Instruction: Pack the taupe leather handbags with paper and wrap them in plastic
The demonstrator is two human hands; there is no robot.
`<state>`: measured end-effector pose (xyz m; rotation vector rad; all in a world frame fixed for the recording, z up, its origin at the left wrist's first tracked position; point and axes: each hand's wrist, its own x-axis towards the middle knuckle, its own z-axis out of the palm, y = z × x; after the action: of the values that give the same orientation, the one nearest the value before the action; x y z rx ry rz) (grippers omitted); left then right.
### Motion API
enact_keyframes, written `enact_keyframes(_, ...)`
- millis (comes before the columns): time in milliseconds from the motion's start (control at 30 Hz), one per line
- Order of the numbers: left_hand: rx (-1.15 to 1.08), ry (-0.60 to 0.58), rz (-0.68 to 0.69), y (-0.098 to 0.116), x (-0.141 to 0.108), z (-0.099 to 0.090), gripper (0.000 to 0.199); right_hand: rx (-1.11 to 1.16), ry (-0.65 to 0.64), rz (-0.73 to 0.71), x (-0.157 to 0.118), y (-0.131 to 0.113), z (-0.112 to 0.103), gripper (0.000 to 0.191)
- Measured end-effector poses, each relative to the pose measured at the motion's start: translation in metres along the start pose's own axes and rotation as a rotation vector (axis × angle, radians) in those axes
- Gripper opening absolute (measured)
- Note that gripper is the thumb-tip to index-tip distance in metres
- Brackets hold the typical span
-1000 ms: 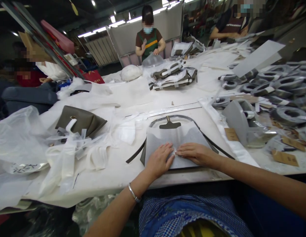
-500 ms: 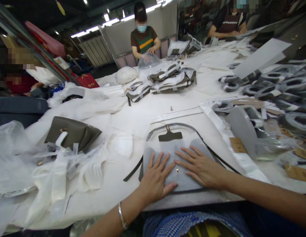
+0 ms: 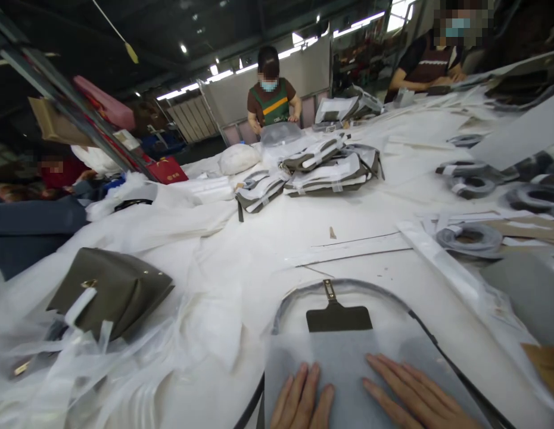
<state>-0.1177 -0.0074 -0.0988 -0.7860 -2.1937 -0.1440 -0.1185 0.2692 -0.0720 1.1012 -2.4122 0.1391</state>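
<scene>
Both hands lie flat on a translucent white sheet (image 3: pixel 335 363) that covers a dark bag at the table's near edge. My left hand (image 3: pixel 301 396) presses on the left half, its fingers stretched out and its wrist out of frame. On the right half rests my right hand (image 3: pixel 411 393), fingers extended and slightly apart. Beyond the sheet shows an olive flap tab (image 3: pixel 339 317) with a metal-trimmed strap end. A wrapped handle (image 3: pixel 299 291) arches around it, and a dark strap (image 3: pixel 456 369) runs down the right side.
An olive leather bag (image 3: pixel 120 292) lies at left among white wrapping. Several wrapped bags (image 3: pixel 330 170) are piled further back. Coiled wrapped straps (image 3: pixel 469 238) and a grey panel (image 3: pixel 527 292) are at right. Two co-workers (image 3: pixel 272 101) work across the table; another person sits far left.
My view has tilted up, so the hands and sheet now sit lower in the picture and are partly cut off. Both hands remain flat on the sheet.
</scene>
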Motion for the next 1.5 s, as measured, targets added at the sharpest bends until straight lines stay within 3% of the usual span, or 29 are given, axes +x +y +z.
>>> enact_keyframes(67, -0.039, -0.248, 0.156, -0.015, 0.02, -0.016, 0.04, 0.077, -0.047, 0.117, 0.005, 0.004, -0.003, 0.066)
enact_keyframes(133, -0.094, -0.395, 0.109, -0.028, 0.043, -0.029, 0.052, 0.14, -0.102, 0.2, 0.014, 0.007, -0.009, 0.061)
enact_keyframes(233, -0.184, -0.497, -0.023, -0.035, 0.066, -0.034, 0.052, 0.185, -0.156, 0.257, 0.027, 0.011, -0.015, 0.05)
enact_keyframes(400, -0.327, -0.573, -0.095, -0.032, 0.073, -0.031, 0.045, 0.238, -0.22, 0.364, 0.033, 0.008, -0.021, 0.038)
enact_keyframes(533, -0.334, -0.537, -0.065, -0.037, 0.077, -0.035, 0.045, 0.337, -0.301, 0.403, 0.041, 0.012, -0.033, 0.024)
enact_keyframes(767, -0.329, -0.474, -0.022, -0.04, 0.078, -0.041, 0.043, 0.356, -0.184, 0.313, 0.048, 0.021, -0.048, 0.029)
enact_keyframes(967, -0.371, -0.62, -0.101, -0.037, 0.076, -0.035, 0.034, 0.356, -0.358, 0.321, 0.05, 0.023, -0.026, 0.024)
enact_keyframes(1233, -0.245, -0.591, -0.138, -0.031, 0.068, -0.012, 0.053, 0.157, -0.447, 0.319, 0.048, 0.022, 0.006, 0.029)
enact_keyframes(1367, -0.2, -0.47, -0.121, -0.02, 0.07, -0.017, 0.044, 0.118, -0.406, 0.313, 0.043, 0.019, 0.007, 0.028)
enact_keyframes(1433, -0.212, -0.344, -0.034, -0.012, 0.066, -0.02, 0.028, 0.119, -0.41, 0.309, 0.043, 0.019, 0.006, 0.027)
enact_keyframes(1500, -0.292, -0.273, 0.1, -0.007, 0.058, -0.022, 0.025, 0.118, -0.435, 0.31, 0.044, 0.019, 0.005, 0.027)
